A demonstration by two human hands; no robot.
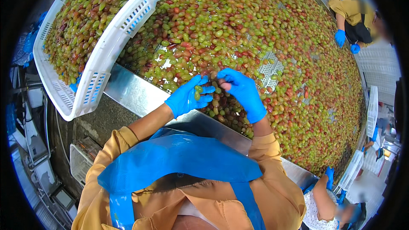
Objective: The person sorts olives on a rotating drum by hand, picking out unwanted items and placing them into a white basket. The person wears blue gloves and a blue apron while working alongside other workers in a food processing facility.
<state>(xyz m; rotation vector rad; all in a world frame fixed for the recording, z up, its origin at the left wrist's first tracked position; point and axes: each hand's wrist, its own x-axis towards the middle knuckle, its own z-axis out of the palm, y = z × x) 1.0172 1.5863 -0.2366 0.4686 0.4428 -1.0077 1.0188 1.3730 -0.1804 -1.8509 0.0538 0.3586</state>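
My left hand (189,96), in a blue glove, is palm up with fingers loosely curled around a green grape (197,95). My gloved right hand (243,96) is beside it, fingers bent inward at some darker grapes; a pinkish patch shows at its fingertips, and what it grips is unclear. Both hands are over the near part of a large perforated metal sorting table (266,72), spread with green and red grapes (294,119), close to its steel front rim (132,93).
A white crate (106,86) heaped with grapes sits on the table's left rim. An empty-looking crate (79,166) is below left. Co-workers stand upper right (347,10) and lower right (319,204), with more people and white crates (351,168) along the right edge.
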